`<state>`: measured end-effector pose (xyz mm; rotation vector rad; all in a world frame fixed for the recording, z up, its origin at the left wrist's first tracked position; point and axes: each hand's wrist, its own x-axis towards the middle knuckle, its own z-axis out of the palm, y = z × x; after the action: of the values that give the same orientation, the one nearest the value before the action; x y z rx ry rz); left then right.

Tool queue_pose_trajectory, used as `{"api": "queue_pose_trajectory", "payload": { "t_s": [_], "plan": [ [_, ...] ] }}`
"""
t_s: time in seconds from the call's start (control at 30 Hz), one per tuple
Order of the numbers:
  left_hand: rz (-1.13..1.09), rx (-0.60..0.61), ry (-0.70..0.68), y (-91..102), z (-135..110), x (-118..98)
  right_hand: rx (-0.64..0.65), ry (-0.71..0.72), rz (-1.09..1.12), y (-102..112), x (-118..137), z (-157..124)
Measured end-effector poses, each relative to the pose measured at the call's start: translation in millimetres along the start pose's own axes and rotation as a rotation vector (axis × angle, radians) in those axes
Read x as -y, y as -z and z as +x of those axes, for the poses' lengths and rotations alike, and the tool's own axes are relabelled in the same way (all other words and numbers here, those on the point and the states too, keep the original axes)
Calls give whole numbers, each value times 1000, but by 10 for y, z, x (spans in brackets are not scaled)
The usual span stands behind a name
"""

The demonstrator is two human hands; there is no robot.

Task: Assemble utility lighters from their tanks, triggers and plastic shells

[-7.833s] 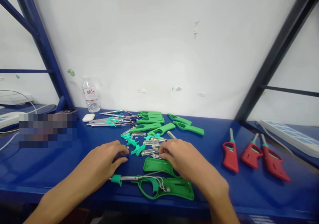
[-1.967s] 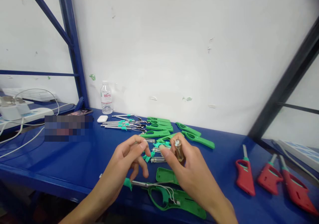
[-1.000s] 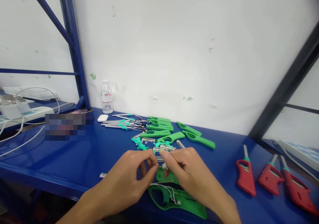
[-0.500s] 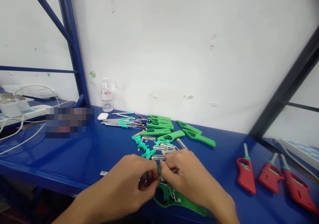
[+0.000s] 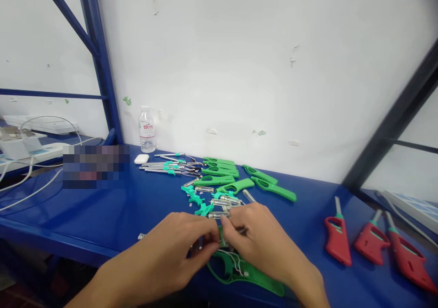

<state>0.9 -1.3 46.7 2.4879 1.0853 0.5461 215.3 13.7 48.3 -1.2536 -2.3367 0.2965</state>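
Observation:
A green lighter casing half (image 5: 262, 280) lies open side up at the table's front edge, with a teal trigger piece (image 5: 228, 266) and thin white wires (image 5: 236, 258) inside. My left hand (image 5: 174, 248) is closed, its thumb and index finger pinching at the casing's narrow front end. A sliver of shiny metal shows within its curled fingers. Right beside it, my right hand (image 5: 262, 239) is closed too, thumb against index finger over the casing. What its fingertips hold is hidden. Clear fuel tanks (image 5: 219, 215) lie just beyond both hands.
Several green casing halves (image 5: 273, 189), teal triggers (image 5: 195, 198) and metal lighter tubes with wires (image 5: 160, 171) lie farther back. Red lighters (image 5: 337, 242) rest at the right. A water bottle (image 5: 147, 132) and a white case (image 5: 141, 159) stand near the wall.
My right thumb and fingers have shifted slightly up and right, away from the left fingertips. The casing has moved slightly left at its near end. Both hands stay closed.

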Motion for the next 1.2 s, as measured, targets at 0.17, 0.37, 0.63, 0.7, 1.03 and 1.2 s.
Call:
{"api": "queue_pose_trajectory", "payload": {
  "t_s": [0.17, 0.37, 0.63, 0.7, 1.03, 1.2],
  "plan": [
    [-108, -68, 85, 31, -7, 21, -157, -8, 115, 16, -22, 12],
    [-276, -11, 143, 10, 20, -57, -185, 34, 176, 19, 8, 2],
    [-436, -18, 116, -21, 55, -98, -115, 60, 247, 45, 51, 7],
    [-456, -25, 126, -32, 53, -80, -83, 46, 251, 49, 51, 5],
    [-581, 40, 246, -7, 68, -86, -85, 56, 249, 50, 44, 7],
    [-612, 46, 271, -46, 65, -57, -45, 68, 259, 53, 31, 4]
  ]
}}
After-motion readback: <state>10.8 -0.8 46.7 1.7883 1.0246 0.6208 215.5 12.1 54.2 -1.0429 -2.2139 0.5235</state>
